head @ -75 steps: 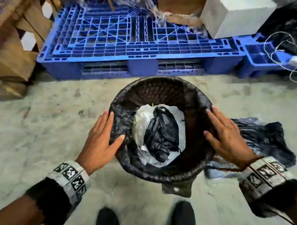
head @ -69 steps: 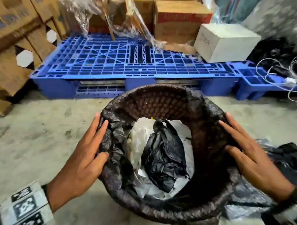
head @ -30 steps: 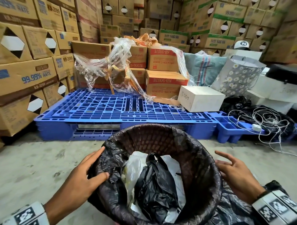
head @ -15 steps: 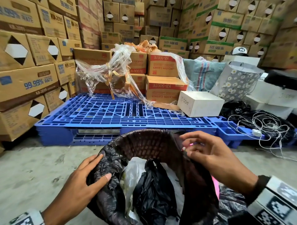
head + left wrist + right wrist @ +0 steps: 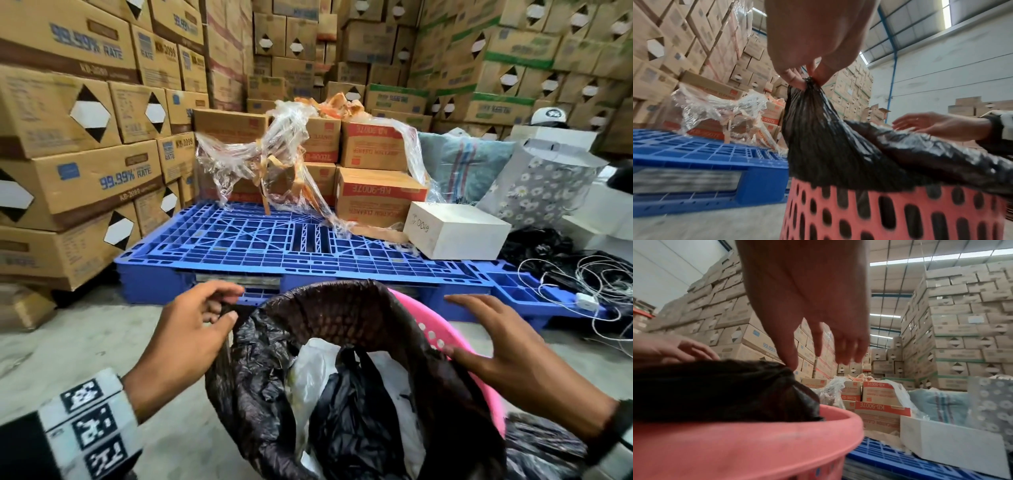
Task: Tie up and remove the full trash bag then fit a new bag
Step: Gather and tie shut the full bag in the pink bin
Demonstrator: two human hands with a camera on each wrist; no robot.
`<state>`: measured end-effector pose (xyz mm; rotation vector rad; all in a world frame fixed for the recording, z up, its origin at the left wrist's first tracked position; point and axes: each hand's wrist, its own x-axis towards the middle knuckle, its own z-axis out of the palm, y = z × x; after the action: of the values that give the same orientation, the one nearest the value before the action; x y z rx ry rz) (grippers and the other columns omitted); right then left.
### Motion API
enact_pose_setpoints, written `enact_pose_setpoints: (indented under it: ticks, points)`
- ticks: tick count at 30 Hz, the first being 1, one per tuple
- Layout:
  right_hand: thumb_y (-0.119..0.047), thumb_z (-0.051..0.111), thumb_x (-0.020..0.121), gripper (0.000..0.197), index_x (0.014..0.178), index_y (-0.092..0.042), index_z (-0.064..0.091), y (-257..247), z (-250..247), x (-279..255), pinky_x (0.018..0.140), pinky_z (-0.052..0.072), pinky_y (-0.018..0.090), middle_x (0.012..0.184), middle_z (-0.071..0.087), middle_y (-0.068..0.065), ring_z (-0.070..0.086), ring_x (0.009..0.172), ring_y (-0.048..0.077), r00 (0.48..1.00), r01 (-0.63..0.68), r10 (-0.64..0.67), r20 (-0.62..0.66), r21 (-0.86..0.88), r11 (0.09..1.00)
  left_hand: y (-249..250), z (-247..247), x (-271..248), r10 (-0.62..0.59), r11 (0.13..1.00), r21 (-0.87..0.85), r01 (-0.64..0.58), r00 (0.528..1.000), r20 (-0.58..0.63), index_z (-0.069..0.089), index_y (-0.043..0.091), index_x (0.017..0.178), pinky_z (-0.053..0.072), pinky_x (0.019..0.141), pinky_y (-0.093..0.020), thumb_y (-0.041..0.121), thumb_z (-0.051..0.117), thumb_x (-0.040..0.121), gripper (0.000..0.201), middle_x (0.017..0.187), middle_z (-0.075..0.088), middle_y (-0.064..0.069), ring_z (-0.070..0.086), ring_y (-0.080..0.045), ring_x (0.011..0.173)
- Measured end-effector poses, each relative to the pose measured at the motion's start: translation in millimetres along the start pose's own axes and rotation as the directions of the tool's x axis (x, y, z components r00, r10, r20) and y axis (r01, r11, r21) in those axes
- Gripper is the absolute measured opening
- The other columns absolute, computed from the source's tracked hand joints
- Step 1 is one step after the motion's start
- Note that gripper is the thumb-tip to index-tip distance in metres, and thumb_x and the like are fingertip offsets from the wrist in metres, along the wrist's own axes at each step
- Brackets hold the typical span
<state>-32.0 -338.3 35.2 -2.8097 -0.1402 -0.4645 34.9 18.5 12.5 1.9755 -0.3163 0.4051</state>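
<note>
Black plastic, crinkled and glossy, lines a pink perforated bin that stands on the concrete floor in the near middle of the scene; this is the full trash bag, its mouth partly pulled off the rim so that the pink edge shows on the right. Inside it lie a white bag and a crumpled black bag. The left hand is at the bag's left edge, its fingers curled and pinching a gathered tuft of the black film, which stretches taut down to the bin in the left wrist view. The right hand hovers over the right rim with its fingers straight and spread, holding nothing; the thumb tip touches the bag's edge there. Beyond the bin, a blue plastic pallet lies on the floor, carrying red-and-brown cartons draped in torn clear wrap and a white box at its right end. Stacked cardboard boxes rise on the left and far sides. To the far right sit a flowered bag and a tangle of white cable.
</note>
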Motion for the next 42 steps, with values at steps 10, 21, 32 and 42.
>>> enact_pose_setpoints:
  ticks: [10, 21, 32, 42]
  points:
    - [-0.042, 0.050, 0.087, 0.030, 0.113, -0.032, 0.062, 2, 13, 1, 0.095, 0.041, 0.031, 0.124, 0.053, 0.005, 0.051, 0.121, 0.022, 0.903, -0.158, 0.266, 0.338, -0.315, 0.936, 77, 18, 14, 0.275, 0.961, -0.018, -0.275, 0.958, 0.084, 0.063, 0.032, 0.095, 0.048, 0.080, -0.019, 0.001, 0.065, 0.080, 0.035, 0.097, 0.060, 0.007, 0.058, -0.014, 0.088]
    - [-0.036, 0.049, 0.092, 0.052, 0.138, -0.039, 0.023, -51, 7, 5, 0.076, 0.038, 0.006, 0.109, 0.055, -0.017, 0.054, 0.083, -0.010, 0.819, -0.388, 0.124, 0.561, 0.382, 0.839, 124, 45, 33, 0.322, 0.932, -0.209, -0.295, 0.941, 0.109, 0.063, 0.031, 0.094, 0.051, 0.078, -0.022, -0.001, 0.064, 0.079, 0.035, 0.102, 0.063, -0.002, 0.060, -0.016, 0.084]
    - [0.007, 0.053, 0.080, 0.061, 0.132, -0.021, 0.036, -60, 4, 24, 0.056, 0.046, 0.031, 0.072, 0.061, 0.006, 0.053, 0.059, 0.017, 0.885, -0.413, 0.198, 0.421, 0.517, 0.750, 128, 40, 32, 0.245, 0.932, -0.307, -0.192, 0.958, 0.146, 0.063, 0.025, 0.099, 0.049, 0.071, -0.016, 0.000, 0.066, 0.079, 0.032, 0.103, 0.063, -0.002, 0.056, -0.003, 0.071]
    - [0.023, 0.054, 0.073, 0.052, 0.103, -0.019, 0.058, -103, -40, 71, 0.047, 0.050, 0.020, 0.083, 0.052, 0.010, 0.057, 0.066, 0.023, 0.977, -0.183, 0.179, 0.116, 0.887, 0.424, 138, 27, 37, 0.141, 0.892, -0.451, 0.008, 0.944, 0.297, 0.058, 0.011, 0.110, 0.050, 0.055, -0.016, -0.007, 0.057, 0.084, 0.032, 0.090, 0.064, -0.010, 0.065, -0.009, 0.059]
